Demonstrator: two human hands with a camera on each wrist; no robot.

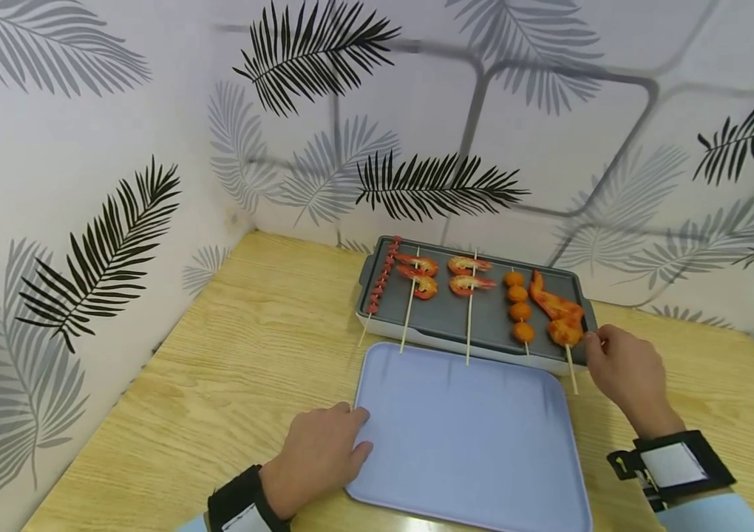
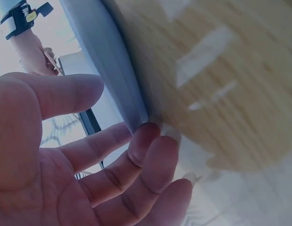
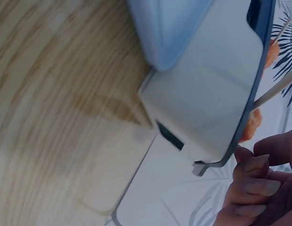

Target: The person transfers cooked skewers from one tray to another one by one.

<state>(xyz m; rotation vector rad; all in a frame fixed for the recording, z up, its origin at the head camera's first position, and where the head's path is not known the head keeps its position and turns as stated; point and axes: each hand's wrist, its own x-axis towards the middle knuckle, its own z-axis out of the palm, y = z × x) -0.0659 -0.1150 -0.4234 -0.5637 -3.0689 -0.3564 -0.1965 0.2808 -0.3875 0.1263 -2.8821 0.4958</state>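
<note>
A pale blue tray lies flat on the table. My left hand rests at its left edge; in the left wrist view the bent fingertips meet the tray's side while the thumb stands apart. Behind the tray is a grey-topped electric griddle with a white base. My right hand holds it at its right front corner with fingers curled. On the griddle lie a row of red pieces, two shrimp skewers, a ball skewer and a chicken wing skewer.
The wooden table extends to both sides of the tray. A wall with leaf patterns rises close behind the griddle. Several skewer sticks stick out over the griddle's front edge, some overlapping the tray's back rim in the head view.
</note>
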